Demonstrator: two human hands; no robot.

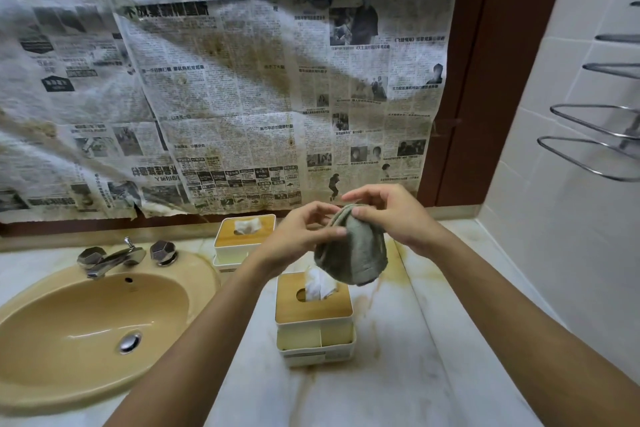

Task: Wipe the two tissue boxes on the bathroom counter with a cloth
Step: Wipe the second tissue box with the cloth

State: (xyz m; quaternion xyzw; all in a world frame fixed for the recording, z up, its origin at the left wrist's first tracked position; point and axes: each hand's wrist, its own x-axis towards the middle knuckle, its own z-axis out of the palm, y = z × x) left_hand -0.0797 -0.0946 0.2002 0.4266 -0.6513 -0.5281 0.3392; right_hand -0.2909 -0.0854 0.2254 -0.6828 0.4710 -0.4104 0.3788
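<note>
I see both hands raised over the counter point(433, 340) with a bunched grey-green cloth point(351, 250) between them. My left hand point(304, 236) pinches its side and my right hand point(391, 218) pinches its top fold. The cloth hangs just above the near tissue box point(313, 312), right of the sink point(104, 305). The far tissue box point(244, 236) stands right of the sink too, farther back.

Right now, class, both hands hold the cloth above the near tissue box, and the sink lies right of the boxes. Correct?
No. The head view shows the sink left of the far box and near box, not right. The left hand and right hand do hold the cloth above the near box.
</note>
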